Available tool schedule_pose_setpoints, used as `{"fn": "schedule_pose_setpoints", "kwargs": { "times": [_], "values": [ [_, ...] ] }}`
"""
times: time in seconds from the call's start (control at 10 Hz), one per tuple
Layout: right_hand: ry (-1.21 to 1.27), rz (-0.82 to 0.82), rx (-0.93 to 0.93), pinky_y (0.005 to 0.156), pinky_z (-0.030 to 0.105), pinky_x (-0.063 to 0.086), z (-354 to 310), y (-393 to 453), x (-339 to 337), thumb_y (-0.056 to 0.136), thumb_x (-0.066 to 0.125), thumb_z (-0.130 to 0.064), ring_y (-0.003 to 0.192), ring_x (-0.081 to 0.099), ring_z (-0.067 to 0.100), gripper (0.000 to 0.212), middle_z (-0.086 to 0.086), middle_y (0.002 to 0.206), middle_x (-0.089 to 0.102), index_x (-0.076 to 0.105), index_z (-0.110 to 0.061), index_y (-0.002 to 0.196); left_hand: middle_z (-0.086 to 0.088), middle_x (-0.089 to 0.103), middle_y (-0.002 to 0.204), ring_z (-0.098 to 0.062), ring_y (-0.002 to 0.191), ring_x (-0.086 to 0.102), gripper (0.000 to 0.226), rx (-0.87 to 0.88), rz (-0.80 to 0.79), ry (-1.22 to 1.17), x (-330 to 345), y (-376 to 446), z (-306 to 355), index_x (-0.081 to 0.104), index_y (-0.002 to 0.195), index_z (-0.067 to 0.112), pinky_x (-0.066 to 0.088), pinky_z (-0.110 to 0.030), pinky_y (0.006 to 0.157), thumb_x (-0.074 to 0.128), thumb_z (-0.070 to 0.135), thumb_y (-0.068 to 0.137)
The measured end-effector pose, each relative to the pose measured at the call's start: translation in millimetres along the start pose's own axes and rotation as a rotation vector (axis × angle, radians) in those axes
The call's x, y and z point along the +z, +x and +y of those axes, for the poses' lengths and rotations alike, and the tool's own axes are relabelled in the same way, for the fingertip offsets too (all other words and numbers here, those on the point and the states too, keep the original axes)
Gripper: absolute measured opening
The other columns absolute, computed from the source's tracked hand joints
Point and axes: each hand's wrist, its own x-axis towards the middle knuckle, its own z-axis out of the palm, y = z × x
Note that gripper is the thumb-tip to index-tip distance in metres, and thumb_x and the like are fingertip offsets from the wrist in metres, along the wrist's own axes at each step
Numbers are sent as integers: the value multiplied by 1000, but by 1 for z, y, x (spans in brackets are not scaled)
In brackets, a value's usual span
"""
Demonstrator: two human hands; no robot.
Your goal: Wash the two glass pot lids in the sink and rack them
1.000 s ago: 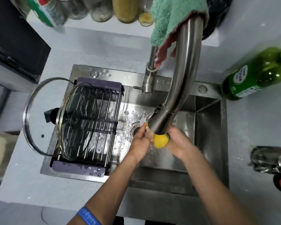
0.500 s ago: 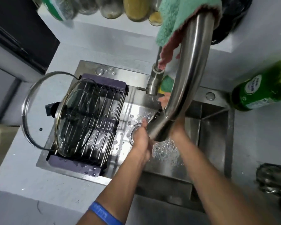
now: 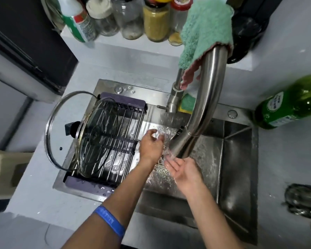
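lids: we counted two glass pot lids, a larger lid (image 3: 51, 133) and a smaller lid (image 3: 97, 139), both on edge in the dish rack (image 3: 123, 106) over the left of the sink (image 3: 241, 159), the larger leaning out over the tabletop (image 3: 34, 194).
handling: we judged them wet, slippery, stiff, breakable and fairly heavy; best taken by the black knob (image 3: 71, 127) or the metal rim.
left hand: our left hand (image 3: 151, 144) had relaxed fingers, held nothing, beside the water.
right hand: our right hand (image 3: 180, 168) lay palm up, fingers straight, empty under the tap (image 3: 203, 105).
progress: we judged racking done, only a hand rinse left.
counts: one rack, one tap, one green bottle (image 3: 291, 103), one cloth (image 3: 203, 27) on the tap, one blue wristband (image 3: 109, 220).
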Motion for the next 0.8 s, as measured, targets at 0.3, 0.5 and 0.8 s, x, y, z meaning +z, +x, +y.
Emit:
{"fn": "schedule_pose_setpoints", "kwargs": {
  "times": [0.3, 0.5, 0.8],
  "values": [
    [-178, 76, -104, 99, 37, 50, 39, -26, -27, 100, 56, -23, 109, 66, 16, 21, -7, 106, 76, 76, -27, 95, -7, 74, 81, -25, 80, 70, 20, 410, 111, 289, -4, 57, 71, 75, 90, 7, 53, -29, 74, 61, 19, 99],
    [-203, 159, -218, 82, 27, 54, 46, -31, -18, 97, 60, -21, 108, 67, 17, 17, -7, 112, 75, 77, -24, 95, 4, 71, 75, -16, 63, 62, 18, 777, 35, 621, -8, 66, 91, 76, 89, 14, 37, -14, 55, 65, 26, 97],
    [-561, 281, -563, 87, 32, 54, 29, -65, -23, 88, 73, -7, 100, 68, 14, 25, -2, 109, 72, 71, -22, 108, -4, 73, 116, -22, 105, 68, 38, 535, -102, 514, -19, 40, 106, 66, 128, 19, 52, -33, 94, 71, 31, 93]
  ]
}}
